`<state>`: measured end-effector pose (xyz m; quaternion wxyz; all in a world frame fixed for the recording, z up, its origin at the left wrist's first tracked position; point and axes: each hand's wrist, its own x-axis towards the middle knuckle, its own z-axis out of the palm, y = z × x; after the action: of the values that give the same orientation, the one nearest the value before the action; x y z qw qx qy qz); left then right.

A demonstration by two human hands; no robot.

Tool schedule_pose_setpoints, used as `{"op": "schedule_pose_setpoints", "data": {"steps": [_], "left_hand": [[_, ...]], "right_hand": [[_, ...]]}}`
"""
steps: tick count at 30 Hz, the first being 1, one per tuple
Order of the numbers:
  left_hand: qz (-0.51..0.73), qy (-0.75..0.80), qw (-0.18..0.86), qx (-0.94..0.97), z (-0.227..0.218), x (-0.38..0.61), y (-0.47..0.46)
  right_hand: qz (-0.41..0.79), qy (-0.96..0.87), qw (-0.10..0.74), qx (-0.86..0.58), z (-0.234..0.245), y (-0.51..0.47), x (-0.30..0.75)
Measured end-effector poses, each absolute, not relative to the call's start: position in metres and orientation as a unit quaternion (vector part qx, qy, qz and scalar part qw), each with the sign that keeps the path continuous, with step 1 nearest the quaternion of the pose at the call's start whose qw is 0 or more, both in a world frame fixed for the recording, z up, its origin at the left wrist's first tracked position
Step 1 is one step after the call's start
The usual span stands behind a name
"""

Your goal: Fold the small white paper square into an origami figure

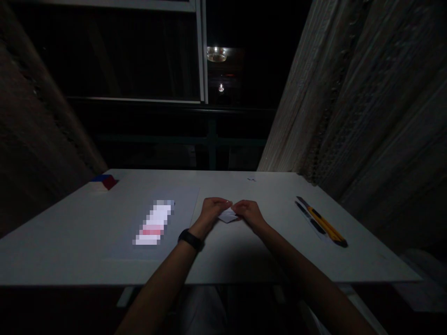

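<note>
At centre frame, the left hand [212, 210] and right hand [250, 213] each pinch one end of a folded paper [227, 216], likely light, easily creased and best held by its edges.

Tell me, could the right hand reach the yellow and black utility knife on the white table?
Probably yes: the right hand pinches the white folded paper, but nothing stands on the white table between it and the yellow and black utility knife.

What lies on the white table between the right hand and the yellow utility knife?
Head view: from the right hand, bare white table, then a dark pen-like tool close beside the yellow utility knife.
</note>
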<state>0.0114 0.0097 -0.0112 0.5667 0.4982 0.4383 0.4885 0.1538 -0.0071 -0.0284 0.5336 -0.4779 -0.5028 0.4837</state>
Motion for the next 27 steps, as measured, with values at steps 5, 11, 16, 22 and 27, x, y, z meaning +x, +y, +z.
{"op": "schedule_pose_setpoints", "data": {"steps": [5, 11, 16, 22, 27], "left_hand": [[0.488, 0.442, 0.548, 0.516, -0.012, 0.012, 0.011], [0.497, 0.435, 0.489, 0.57, -0.017, 0.01, 0.017], [0.51, 0.445, 0.46, 0.574, -0.021, 0.01, 0.021], [0.502, 0.449, 0.452, 0.585, -0.021, 0.01, 0.022], [0.476, 0.44, 0.482, 0.589, -0.016, 0.008, 0.018]], "right_hand": [[0.457, -0.533, 0.504, -0.504, -0.029, -0.008, 0.155], [0.483, -0.502, 0.521, -0.492, -0.027, -0.006, 0.156], [0.488, -0.502, 0.528, -0.481, -0.027, -0.005, 0.157], [0.461, -0.527, 0.521, -0.488, -0.027, -0.007, 0.155], [0.45, -0.521, 0.535, -0.489, -0.029, -0.005, 0.156]]}}
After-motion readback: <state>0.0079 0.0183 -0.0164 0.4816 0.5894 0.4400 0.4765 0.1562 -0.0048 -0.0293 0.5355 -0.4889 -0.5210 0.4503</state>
